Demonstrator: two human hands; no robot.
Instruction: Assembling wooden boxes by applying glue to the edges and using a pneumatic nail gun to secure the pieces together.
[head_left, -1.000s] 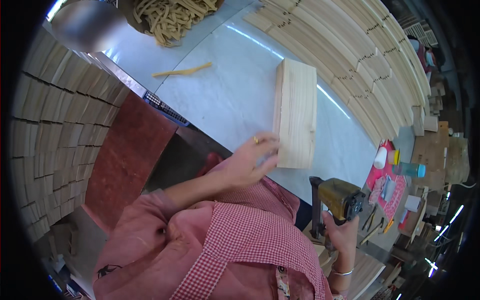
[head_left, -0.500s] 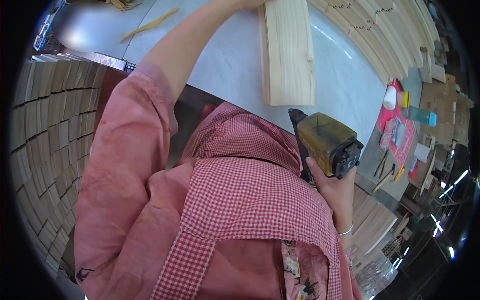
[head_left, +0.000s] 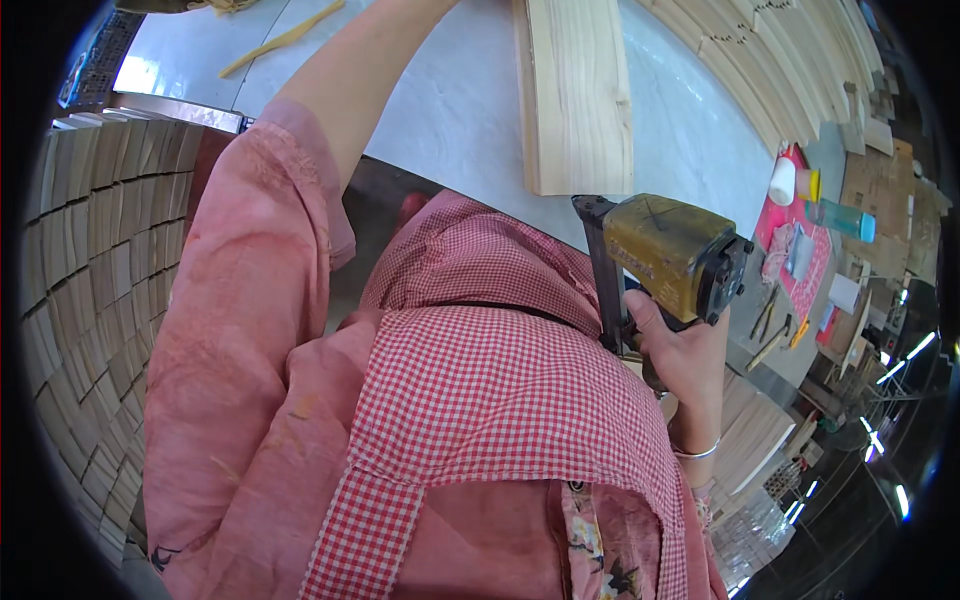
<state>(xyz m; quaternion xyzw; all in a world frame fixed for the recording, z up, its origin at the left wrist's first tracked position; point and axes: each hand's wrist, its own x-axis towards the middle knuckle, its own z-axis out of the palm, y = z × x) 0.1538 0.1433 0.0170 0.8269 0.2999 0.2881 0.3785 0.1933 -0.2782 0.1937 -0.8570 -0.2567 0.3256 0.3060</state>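
My right hand [head_left: 680, 350] is wrapped round the handle of a pneumatic nail gun [head_left: 665, 250] with a worn yellow-brown body and black parts. The tool's black nose is close to the near end of a pale wooden board [head_left: 580, 110]; whether they touch I cannot tell. That board lies on the light, smooth table [head_left: 450, 140], with another wooden edge showing along its left side. My left forearm [head_left: 370, 80] reaches across to the far edge of the picture, where the hand itself is cut off.
Stacked wooden boards [head_left: 740, 60] fill the far right of the table. To the right lie a blue bottle [head_left: 840, 220], a white cup [head_left: 782, 183] and hand tools [head_left: 770, 325]. A wall of stacked wood pieces [head_left: 110, 300] stands left. A thin yellowish strip [head_left: 280, 40] lies far left.
The nail gun in my right hand has moved slightly up and right, nearer the board's end. My left hand has slipped out past the top of the picture; the view has shifted a little.
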